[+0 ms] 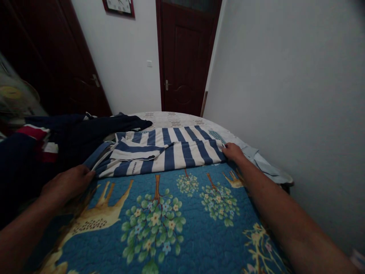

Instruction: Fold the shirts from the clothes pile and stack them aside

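From where I stand, the striped shirt [171, 152] lies on the blue quilt [199, 243] at twelve o'clock of the person, left hand [67, 183] closed on its nine o'clock edge, right hand [232, 151] pinching the three o'clock edge; both should pull equally, I think, for smooth cloth.

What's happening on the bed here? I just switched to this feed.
A person is at a bed covered by a blue quilt printed with deer and trees. A blue-and-white striped shirt lies spread flat across it, one sleeve folded in over the front. The right hand pinches the shirt's right edge. The left hand sits at its left edge, but I can't tell whether it grips the cloth. Dark clothes are heaped at the left.
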`<state>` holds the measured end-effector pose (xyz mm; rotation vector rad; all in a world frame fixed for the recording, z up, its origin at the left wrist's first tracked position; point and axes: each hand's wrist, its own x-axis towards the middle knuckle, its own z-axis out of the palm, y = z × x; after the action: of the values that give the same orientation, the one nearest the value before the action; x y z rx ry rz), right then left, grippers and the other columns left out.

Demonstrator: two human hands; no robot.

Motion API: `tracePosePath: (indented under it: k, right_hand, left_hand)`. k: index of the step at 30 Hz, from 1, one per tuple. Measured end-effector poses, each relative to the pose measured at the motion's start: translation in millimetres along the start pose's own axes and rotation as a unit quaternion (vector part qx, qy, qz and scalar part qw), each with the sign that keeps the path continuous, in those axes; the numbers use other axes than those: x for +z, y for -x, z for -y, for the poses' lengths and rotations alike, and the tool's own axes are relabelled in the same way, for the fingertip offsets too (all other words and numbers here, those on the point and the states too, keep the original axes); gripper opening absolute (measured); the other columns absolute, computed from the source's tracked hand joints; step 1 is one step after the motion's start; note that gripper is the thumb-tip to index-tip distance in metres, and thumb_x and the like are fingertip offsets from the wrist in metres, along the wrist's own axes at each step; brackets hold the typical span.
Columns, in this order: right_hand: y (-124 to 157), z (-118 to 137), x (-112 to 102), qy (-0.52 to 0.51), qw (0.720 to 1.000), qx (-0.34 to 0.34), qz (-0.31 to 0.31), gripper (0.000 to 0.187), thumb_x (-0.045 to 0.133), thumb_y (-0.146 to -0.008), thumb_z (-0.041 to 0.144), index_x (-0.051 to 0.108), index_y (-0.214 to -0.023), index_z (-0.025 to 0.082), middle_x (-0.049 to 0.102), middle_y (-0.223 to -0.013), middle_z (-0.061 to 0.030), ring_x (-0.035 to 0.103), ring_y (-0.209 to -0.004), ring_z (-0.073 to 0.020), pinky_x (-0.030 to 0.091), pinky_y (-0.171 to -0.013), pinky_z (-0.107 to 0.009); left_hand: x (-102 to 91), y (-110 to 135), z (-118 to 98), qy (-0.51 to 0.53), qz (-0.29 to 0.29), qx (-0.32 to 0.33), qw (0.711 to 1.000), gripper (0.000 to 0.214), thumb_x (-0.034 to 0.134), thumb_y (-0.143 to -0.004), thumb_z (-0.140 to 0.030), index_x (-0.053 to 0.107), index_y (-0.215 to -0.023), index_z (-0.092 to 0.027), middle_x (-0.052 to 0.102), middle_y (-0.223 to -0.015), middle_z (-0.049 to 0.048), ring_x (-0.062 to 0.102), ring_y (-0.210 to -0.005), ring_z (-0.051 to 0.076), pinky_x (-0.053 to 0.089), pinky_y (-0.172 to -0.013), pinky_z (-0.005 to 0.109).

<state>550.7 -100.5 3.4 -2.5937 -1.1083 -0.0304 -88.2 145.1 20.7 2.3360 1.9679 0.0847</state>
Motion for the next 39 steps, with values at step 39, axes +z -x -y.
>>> tracePosePath:
  k: [39]
  right_hand:
    - [16.2, -7.7, 30.4, -0.169, 0.965, -0.013, -0.201, 0.068, 0.044, -0.098, 0.047, 0.056, -0.156, 0.016, 0.072, -0.131, -0.0166, 0.068, -0.114, -0.0319, 0.051, -0.105, -0.045]
  left_hand:
    - [-0.9, 52.8, -13.0, 0.124, -0.089, -0.041, 0.987, 0.043, 0.039, -0.104, -0.054, 0.068, -0.115, -0.023, 0.08, -0.11, 0.0133, 0.075, -0.101, 0.03, 0.051, -0.08, 0.033]
